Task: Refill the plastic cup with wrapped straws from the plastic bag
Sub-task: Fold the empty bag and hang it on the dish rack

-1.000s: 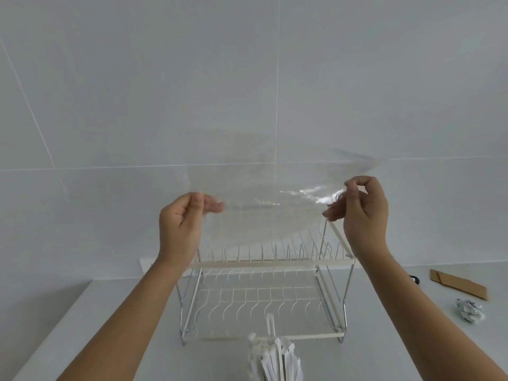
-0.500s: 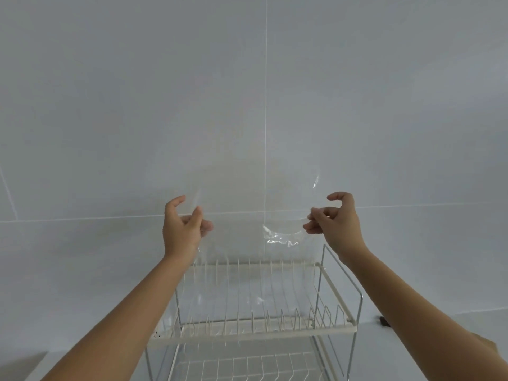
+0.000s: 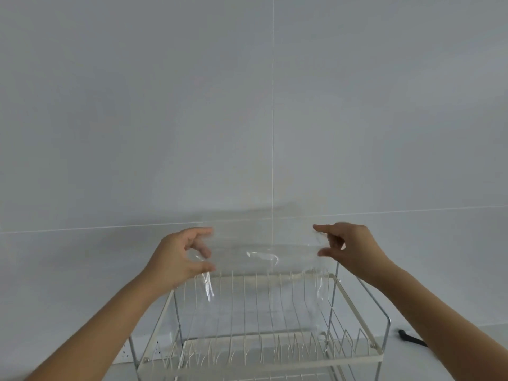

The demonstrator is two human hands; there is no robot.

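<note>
A clear plastic bag (image 3: 264,270) is stretched between my two hands and hangs down over the back of a dish rack; it looks empty. My left hand (image 3: 181,257) holds the bag's left edge between curled fingers and thumb. My right hand (image 3: 349,248) holds the right edge the same way, index finger pointing left above the thumb. The plastic cup and the wrapped straws are out of view.
A white wire dish rack (image 3: 354,357) stands on the counter right below my hands, its upper tier of prongs facing me. A black cable (image 3: 412,338) lies on the counter at the right. A wall socket (image 3: 126,351) sits low on the left, on the grey tiled wall.
Both hands have come down closer to the rack's top tier with the bag between them. The bag now hangs flatter against the rack's back. The cup of straws left the view a second ago.
</note>
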